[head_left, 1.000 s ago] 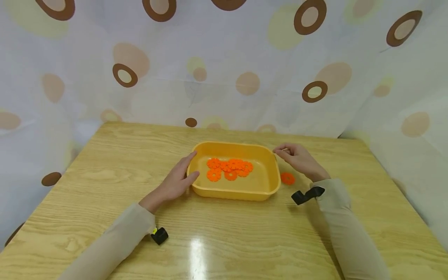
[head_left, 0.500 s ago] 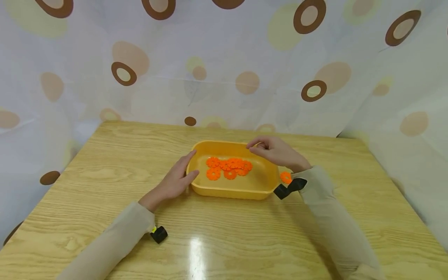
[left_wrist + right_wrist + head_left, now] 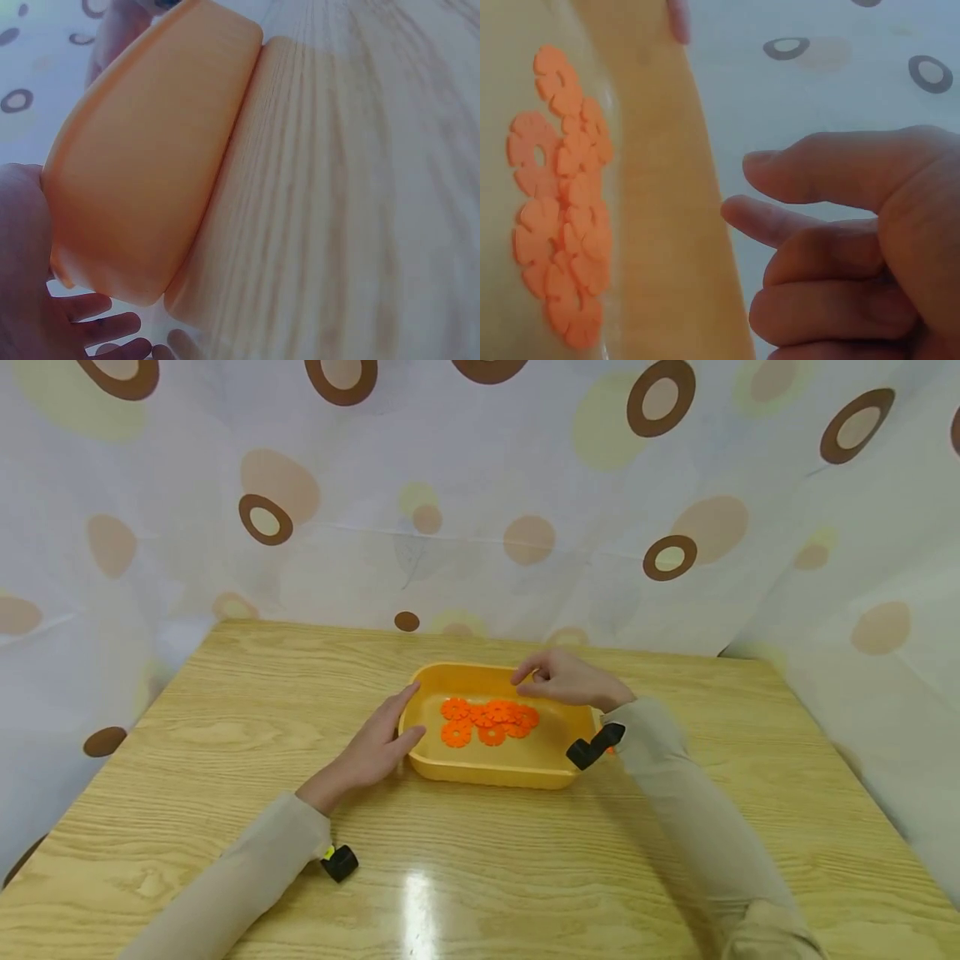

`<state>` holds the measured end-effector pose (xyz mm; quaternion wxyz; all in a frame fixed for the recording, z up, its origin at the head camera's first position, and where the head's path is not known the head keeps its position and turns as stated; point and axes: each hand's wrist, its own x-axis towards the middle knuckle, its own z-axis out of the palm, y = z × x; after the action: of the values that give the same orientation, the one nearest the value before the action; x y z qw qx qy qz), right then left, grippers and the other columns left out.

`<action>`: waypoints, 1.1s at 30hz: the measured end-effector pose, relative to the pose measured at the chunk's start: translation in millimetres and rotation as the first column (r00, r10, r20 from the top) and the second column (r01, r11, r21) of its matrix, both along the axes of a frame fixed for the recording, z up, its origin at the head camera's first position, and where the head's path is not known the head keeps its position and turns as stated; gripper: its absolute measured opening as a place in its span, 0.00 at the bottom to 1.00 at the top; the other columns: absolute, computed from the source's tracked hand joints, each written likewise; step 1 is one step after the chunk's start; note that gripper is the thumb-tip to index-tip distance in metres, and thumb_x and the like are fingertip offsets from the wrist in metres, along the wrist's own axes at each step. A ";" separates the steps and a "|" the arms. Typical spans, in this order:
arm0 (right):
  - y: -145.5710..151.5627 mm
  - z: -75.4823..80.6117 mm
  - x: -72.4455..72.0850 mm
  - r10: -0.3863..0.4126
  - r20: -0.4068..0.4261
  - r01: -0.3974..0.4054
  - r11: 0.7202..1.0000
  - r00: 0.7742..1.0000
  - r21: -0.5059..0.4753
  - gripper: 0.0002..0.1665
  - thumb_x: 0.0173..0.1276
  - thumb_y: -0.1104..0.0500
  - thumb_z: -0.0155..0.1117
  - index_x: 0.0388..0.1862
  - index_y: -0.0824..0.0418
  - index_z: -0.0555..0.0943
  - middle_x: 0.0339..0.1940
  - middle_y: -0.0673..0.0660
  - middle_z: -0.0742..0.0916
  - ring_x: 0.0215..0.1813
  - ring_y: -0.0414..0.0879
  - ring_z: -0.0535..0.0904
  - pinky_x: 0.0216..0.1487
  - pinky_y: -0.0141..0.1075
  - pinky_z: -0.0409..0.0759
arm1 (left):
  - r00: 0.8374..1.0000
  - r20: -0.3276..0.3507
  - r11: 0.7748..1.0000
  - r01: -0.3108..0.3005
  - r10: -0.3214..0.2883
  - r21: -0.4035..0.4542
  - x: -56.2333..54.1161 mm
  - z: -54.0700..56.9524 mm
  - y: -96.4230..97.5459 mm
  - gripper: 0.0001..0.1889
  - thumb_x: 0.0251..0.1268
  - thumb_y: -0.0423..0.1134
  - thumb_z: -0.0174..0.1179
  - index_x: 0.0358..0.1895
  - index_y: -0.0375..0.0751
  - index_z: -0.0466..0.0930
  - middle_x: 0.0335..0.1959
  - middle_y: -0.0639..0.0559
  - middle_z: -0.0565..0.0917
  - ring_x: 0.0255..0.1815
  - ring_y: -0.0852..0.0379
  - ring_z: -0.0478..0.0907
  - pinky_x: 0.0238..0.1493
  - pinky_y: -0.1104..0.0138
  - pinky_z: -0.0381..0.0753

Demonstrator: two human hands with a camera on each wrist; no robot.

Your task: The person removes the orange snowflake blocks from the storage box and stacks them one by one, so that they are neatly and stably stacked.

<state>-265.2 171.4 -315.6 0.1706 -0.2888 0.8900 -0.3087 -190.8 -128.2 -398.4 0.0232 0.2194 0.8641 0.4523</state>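
Looking at what's hidden first: that orange notched plastic disc (image 3: 611, 751) on the table, just right of the tray, is mostly lost behind your right wrist and its small black camera (image 3: 595, 747), so you only get slivers of it from the head view. Your left wrist view is mostly the tray's outer wall, which blocks whatever's inside, and your left hand (image 3: 375, 747) is cut off at the frame edge there. In the right wrist view a blurry fingertip pokes in at the top.

Around the work: a wood-grain table (image 3: 420, 827) with a bright glare patch near you, white cloth (image 3: 480, 572) with brown and tan ovals behind, plus your pale sleeves (image 3: 240, 877). Your right hand (image 3: 570, 678) is over the tray's far side, toward the right, so it covers part of that rim. Its thumb and index finger are slightly apart with nothing visible between them, the other fingers curled in; can't tell if any of them touch the rim. Your left hand rests on the tray's left end, thumb and fingers spread.

The round-cornered yellow-orange plastic tray (image 3: 487, 774) sits flat mid-table. Inside, left of centre, is a loose overlapping bunch of orange flower-shaped discs (image 3: 498, 714), each with a slotted edge, some showing a centre hole. Too much overlap to count them properly.
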 end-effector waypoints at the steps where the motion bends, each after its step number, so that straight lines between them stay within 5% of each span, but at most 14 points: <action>1: 0.0 -3.4 -2.5 0.009 0.019 -0.010 1.000 1.000 0.016 0.17 0.71 0.60 0.58 0.52 0.69 0.80 0.13 0.48 0.68 0.16 0.39 0.55 0.29 0.33 0.63 | 1.000 -0.001 1.000 -0.001 0.001 -0.003 0.0 -0.4 -0.1 0.34 0.74 0.41 0.48 0.77 0.39 0.45 0.75 0.36 0.56 0.75 0.39 0.54 0.72 0.44 0.54; 7: -0.6 -17.2 -10.3 0.014 0.095 -0.022 0.997 0.995 0.080 0.18 0.71 0.60 0.57 0.54 0.69 0.79 0.14 0.48 0.69 0.17 0.40 0.56 0.27 0.33 0.62 | 1.000 0.007 1.000 -0.007 0.007 -0.007 -0.6 -4.2 -0.7 0.34 0.74 0.41 0.48 0.77 0.40 0.45 0.75 0.36 0.55 0.75 0.38 0.54 0.72 0.44 0.54; 12: -0.6 -26.5 -15.5 -0.002 0.041 0.001 1.000 0.999 0.021 0.15 0.70 0.62 0.58 0.51 0.68 0.81 0.15 0.49 0.70 0.18 0.41 0.56 0.28 0.33 0.62 | 1.000 0.006 1.000 -0.008 0.008 -0.001 -0.5 -4.0 0.0 0.34 0.74 0.41 0.48 0.77 0.39 0.45 0.75 0.36 0.56 0.75 0.38 0.53 0.72 0.45 0.54; 19: 0.9 -37.3 -19.8 0.000 0.016 -0.001 0.998 1.000 0.069 0.14 0.66 0.64 0.60 0.48 0.68 0.84 0.12 0.50 0.71 0.16 0.41 0.59 0.25 0.31 0.63 | 1.000 0.000 1.000 0.000 0.000 -0.003 0.1 -1.1 0.1 0.34 0.74 0.41 0.48 0.77 0.38 0.45 0.75 0.36 0.56 0.75 0.38 0.53 0.72 0.45 0.53; 25: 1.8 -40.1 -19.4 0.041 -0.105 -0.023 0.985 0.994 0.170 0.15 0.58 0.68 0.60 0.43 0.68 0.86 0.34 0.60 0.88 0.19 0.39 0.61 0.27 0.31 0.63 | 1.000 -0.003 1.000 0.008 -0.008 0.002 -1.1 -1.3 0.4 0.34 0.74 0.41 0.48 0.77 0.37 0.45 0.75 0.35 0.56 0.75 0.38 0.53 0.72 0.46 0.53; 33: -1.6 -38.0 -16.3 0.102 -0.174 -0.049 0.956 0.980 0.288 0.15 0.55 0.65 0.70 0.43 0.68 0.86 0.44 0.64 0.88 0.28 0.43 0.70 0.35 0.33 0.72 | 1.000 0.010 1.000 -0.004 0.004 0.003 -0.6 -0.9 0.0 0.34 0.74 0.41 0.48 0.77 0.39 0.45 0.75 0.36 0.56 0.75 0.39 0.53 0.72 0.46 0.53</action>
<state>-281.5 169.9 -353.6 0.1376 -0.3230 0.9253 -0.1435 -191.4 -128.2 -399.3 0.0262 0.2157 0.8638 0.4546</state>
